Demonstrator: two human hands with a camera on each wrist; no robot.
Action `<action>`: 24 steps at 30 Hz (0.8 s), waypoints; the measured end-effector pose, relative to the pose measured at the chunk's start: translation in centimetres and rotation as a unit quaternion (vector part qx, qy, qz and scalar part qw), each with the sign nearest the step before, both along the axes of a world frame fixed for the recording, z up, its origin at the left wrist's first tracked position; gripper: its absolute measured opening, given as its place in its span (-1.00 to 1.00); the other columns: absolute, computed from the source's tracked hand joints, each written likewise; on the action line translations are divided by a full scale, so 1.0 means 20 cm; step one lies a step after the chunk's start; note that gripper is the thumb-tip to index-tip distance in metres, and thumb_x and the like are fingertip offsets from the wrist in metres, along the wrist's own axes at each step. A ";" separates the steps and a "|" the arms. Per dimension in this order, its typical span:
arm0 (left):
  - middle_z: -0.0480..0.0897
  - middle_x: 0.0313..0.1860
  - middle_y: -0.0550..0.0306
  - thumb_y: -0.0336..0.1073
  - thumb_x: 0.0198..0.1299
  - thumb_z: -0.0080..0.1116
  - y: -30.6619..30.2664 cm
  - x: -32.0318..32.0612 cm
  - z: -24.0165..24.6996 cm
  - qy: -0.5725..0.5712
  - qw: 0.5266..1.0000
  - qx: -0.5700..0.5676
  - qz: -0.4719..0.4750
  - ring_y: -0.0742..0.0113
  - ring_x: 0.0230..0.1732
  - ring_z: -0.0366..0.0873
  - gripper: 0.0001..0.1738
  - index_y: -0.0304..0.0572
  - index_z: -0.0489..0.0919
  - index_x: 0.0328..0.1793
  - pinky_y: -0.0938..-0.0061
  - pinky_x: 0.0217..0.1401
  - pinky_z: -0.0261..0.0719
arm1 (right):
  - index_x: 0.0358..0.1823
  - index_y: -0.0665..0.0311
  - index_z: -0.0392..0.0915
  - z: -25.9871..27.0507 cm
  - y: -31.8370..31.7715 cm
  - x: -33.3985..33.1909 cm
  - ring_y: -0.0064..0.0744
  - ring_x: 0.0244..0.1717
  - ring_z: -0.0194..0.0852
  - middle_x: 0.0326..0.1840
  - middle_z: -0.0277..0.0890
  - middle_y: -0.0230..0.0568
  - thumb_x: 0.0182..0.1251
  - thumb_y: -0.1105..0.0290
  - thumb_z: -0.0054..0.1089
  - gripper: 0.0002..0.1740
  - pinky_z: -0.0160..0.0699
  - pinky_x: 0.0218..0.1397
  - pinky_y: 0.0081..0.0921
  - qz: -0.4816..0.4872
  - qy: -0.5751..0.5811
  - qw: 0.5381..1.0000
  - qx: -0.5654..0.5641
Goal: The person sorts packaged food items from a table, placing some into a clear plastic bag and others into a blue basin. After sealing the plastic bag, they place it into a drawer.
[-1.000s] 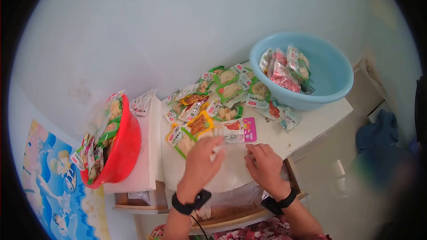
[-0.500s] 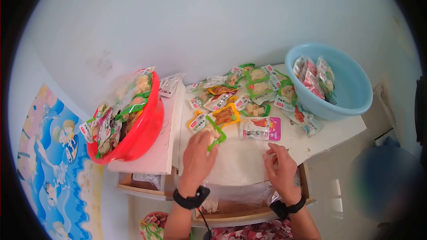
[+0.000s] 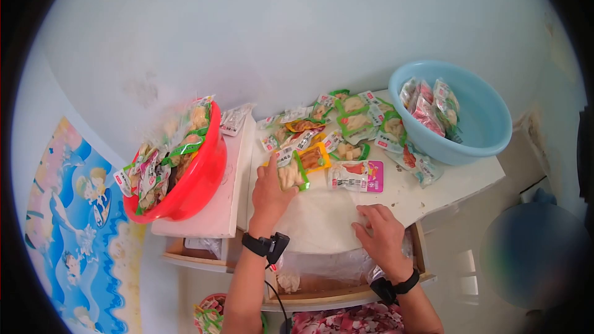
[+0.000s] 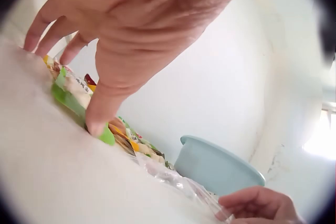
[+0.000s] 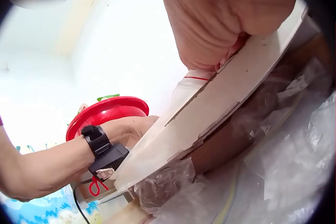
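My left hand (image 3: 270,196) lies over a green-edged snack packet (image 3: 291,173) on the white table. The left wrist view shows its fingers spread and fairly straight, with the thumb (image 4: 98,124) down on the packet's green edge. My right hand (image 3: 382,238) is near the table's front edge, fingers bent. Between its fingertips and thumb in the left wrist view is the edge of a clear plastic bag (image 4: 170,174). The right wrist view shows a red line on the bag (image 5: 194,79) under that hand; its fingertips are mostly hidden there.
Beside the green-edged packet lie a yellow-edged packet (image 3: 314,158), a purple-ended packet (image 3: 356,176) and a pile of others. A blue basin (image 3: 482,130) with packets stands at the right, a full red basin (image 3: 207,179) at the left. Below the tabletop an open drawer (image 3: 346,291) holds clear plastic.
My left hand has carried the green-edged packet forward and laid it beside the yellow-edged one; its fingers have straightened. The right hand stays near the front edge. The head view has shifted.
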State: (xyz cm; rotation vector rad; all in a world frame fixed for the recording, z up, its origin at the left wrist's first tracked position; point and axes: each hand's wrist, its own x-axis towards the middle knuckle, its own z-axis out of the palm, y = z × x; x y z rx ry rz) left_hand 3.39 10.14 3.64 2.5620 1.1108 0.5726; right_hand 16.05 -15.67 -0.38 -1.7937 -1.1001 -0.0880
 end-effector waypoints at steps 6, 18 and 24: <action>0.44 0.35 -0.31 -0.03 -0.16 0.69 0.20 0.06 -0.05 -0.060 0.995 -0.056 0.057 -0.21 0.28 0.58 0.49 -0.08 -0.09 0.82 0.14 0.35 0.59 | 0.05 0.19 0.67 -0.01 -0.01 0.01 -0.13 -0.07 0.67 -0.06 0.66 -0.23 0.11 0.45 0.50 -0.59 0.69 -0.15 -0.23 0.009 -0.004 1.000 0.009; 0.60 0.26 -0.27 -0.32 -0.24 0.69 0.37 0.20 -0.23 -0.177 0.971 -0.148 0.058 -0.01 0.25 0.65 0.51 -0.10 -0.10 0.82 0.26 0.29 0.64 | 0.03 0.18 0.66 -0.01 -0.02 0.02 -0.12 -0.06 0.65 -0.08 0.64 -0.24 0.11 0.44 0.49 -0.60 0.69 -0.11 -0.20 0.013 -0.017 1.000 0.020; 0.80 -0.13 -0.03 -0.60 0.07 0.48 0.23 0.16 -0.06 -0.321 0.904 -0.283 0.016 0.32 -0.16 0.76 0.04 -0.38 0.20 0.70 0.47 -0.03 0.71 | 0.03 0.17 0.66 -0.01 -0.01 0.02 -0.11 -0.06 0.65 -0.08 0.64 -0.24 0.11 0.43 0.49 -0.60 0.68 -0.12 -0.20 0.009 -0.025 0.999 0.018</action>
